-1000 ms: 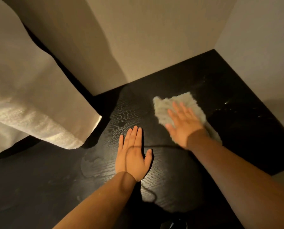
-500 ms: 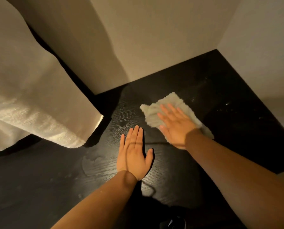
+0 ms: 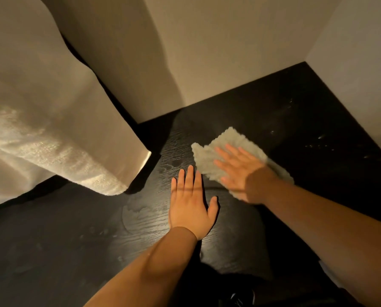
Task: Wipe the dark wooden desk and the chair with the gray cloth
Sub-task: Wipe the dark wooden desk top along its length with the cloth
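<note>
The dark wooden desk (image 3: 318, 111) fills the corner between two walls. A fluffy gray cloth (image 3: 207, 158) lies flat on it near the middle. My right hand (image 3: 238, 169) presses on the cloth with straight, spread fingers and covers most of it. Just to the left, my left hand (image 3: 190, 202) rests palm down on the bare wood, fingers straight. Its fingertips almost reach the cloth's near edge. No chair is in view.
A white towel or bed cover (image 3: 52, 134) hangs over the desk's left side. Beige walls (image 3: 229, 52) close off the back and right. A faint ring mark (image 3: 136, 213) and light smears (image 3: 318, 140) show on the wood.
My right hand has slid the cloth to the left across the desk, closer to my left hand. My left hand has stayed in place.
</note>
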`<control>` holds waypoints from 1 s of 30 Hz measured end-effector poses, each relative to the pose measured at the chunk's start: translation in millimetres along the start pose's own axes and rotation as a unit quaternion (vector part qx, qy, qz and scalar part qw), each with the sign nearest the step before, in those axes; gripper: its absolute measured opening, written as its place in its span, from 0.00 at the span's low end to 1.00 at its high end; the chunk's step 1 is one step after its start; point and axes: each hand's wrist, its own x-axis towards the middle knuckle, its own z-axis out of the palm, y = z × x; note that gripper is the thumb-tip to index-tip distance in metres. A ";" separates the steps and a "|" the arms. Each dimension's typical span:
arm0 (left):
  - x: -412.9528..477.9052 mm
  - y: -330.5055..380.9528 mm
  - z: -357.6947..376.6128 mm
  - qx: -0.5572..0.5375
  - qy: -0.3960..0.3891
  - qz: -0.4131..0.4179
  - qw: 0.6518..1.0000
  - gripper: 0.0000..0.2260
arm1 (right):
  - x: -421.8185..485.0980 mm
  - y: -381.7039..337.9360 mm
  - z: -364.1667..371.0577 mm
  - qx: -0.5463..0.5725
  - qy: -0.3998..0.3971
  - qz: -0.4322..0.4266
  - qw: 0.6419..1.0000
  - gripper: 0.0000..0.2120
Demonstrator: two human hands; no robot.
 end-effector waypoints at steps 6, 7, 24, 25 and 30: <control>-1.4 -1.3 2.8 -0.006 0.009 0.003 1.000 0.38 | 28.0 9.3 -13.2 0.034 0.047 0.219 0.974 0.34; -1.9 -2.0 2.7 -0.008 0.005 0.004 1.000 0.38 | 24.5 -3.0 -13.3 0.049 0.033 0.210 0.976 0.35; 111.5 -52.1 -36.4 -0.043 0.079 -0.068 0.994 0.34 | 51.5 1.4 -13.5 0.054 0.026 0.170 0.984 0.38; 113.0 -52.5 -34.5 -0.051 0.080 -0.077 0.992 0.34 | 43.8 -7.7 -14.6 0.061 0.014 0.118 0.991 0.37; 117.4 -53.1 -29.5 -0.052 0.067 -0.083 0.993 0.36 | 36.2 16.2 -12.7 0.005 0.019 0.048 0.999 0.35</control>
